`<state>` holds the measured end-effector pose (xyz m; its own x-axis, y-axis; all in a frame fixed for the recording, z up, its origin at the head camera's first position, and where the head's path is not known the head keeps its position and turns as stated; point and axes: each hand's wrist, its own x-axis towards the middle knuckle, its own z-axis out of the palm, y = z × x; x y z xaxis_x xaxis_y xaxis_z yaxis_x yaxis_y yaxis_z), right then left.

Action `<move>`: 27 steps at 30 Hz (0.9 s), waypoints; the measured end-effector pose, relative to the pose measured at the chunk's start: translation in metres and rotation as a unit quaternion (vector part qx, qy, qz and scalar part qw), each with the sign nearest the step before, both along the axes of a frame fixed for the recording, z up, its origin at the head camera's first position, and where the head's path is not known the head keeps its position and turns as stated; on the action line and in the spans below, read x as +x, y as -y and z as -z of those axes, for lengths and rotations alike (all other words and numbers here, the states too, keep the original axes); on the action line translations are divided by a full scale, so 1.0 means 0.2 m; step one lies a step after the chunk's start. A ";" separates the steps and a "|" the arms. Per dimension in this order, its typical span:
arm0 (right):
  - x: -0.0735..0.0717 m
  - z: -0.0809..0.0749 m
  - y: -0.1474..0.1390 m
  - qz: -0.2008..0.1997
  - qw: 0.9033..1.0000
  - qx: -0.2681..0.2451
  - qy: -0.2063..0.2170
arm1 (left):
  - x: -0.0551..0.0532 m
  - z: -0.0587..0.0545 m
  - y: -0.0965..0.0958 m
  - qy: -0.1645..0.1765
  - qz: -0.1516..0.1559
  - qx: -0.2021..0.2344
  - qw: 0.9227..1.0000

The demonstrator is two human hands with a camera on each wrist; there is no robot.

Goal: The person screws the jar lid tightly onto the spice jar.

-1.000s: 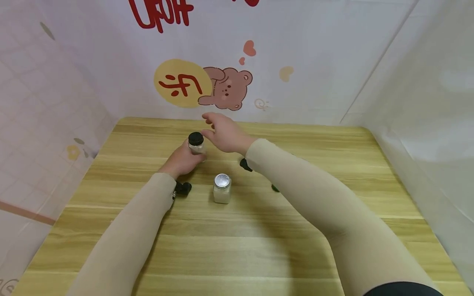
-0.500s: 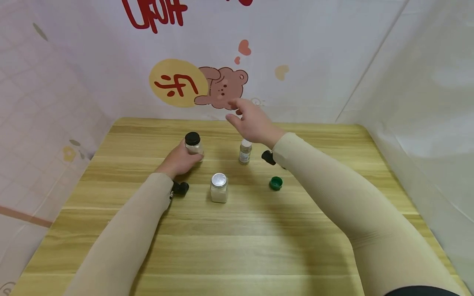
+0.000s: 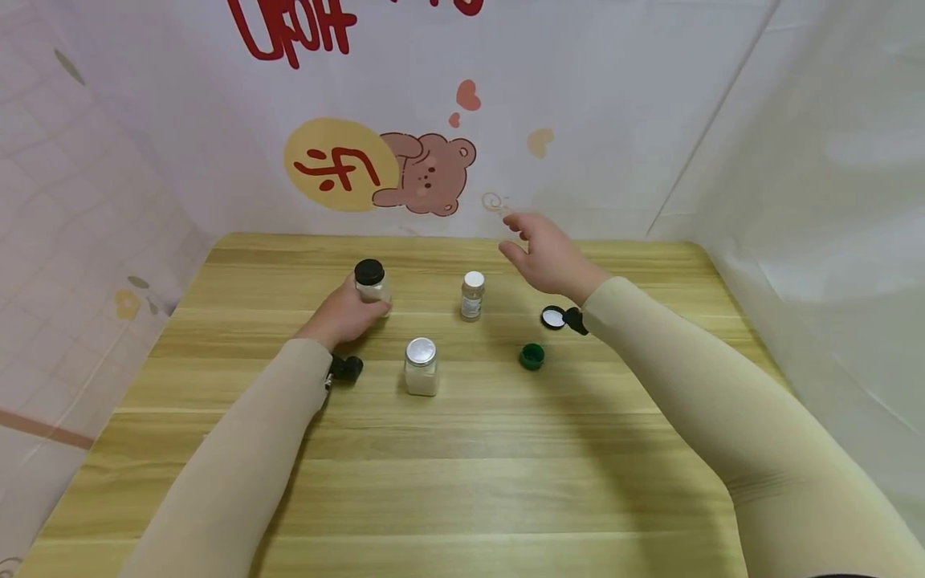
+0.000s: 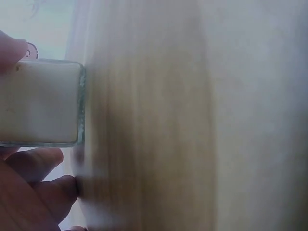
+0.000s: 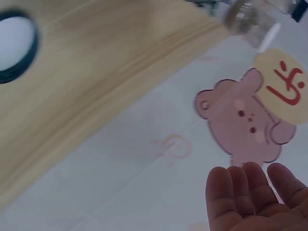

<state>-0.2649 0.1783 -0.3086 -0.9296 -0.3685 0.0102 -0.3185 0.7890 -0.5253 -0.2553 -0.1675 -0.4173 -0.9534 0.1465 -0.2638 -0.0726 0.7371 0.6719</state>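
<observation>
My left hand grips a glass jar with a black lid at the back left of the table. In the left wrist view the jar's square glass body shows pale contents, with the thumb on one side and fingers on the other. My right hand hovers at the back right with relaxed fingers, holding nothing. Below it lies a loose black lid with a white inside, and nearer the front a green cap. Those two lie apart from each other.
A small bottle with a white cap stands upright between my hands. In front of it is a square jar with a silver lid. The wooden table ends at a wall covering printed with a bear.
My right hand has moved right, away from the black-lidded jar, uncovering the white-capped bottle, the green cap and the loose black lid. My left hand keeps its grip on the jar.
</observation>
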 end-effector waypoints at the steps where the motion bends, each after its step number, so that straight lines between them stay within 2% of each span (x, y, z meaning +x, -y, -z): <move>1: 0.00 0.02 -0.02 0.002 1.000 0.007 0.004 | 0.00 0.00 0.00 0.001 0.001 0.000 1.000; 12: 0.04 0.18 -0.23 0.004 0.996 0.074 0.045 | 0.00 -0.01 0.02 0.008 0.023 -0.007 1.000; 17: 0.07 0.23 -0.29 0.004 0.995 0.085 0.048 | -0.01 -0.02 0.04 0.007 0.041 -0.015 0.999; 22: 0.10 0.27 -0.32 0.001 0.995 0.090 0.049 | -0.01 -0.03 0.05 0.016 0.046 -0.028 0.998; 27: 0.13 0.29 -0.35 0.002 0.994 0.094 0.048 | 0.02 -0.05 0.07 0.026 0.049 -0.041 0.998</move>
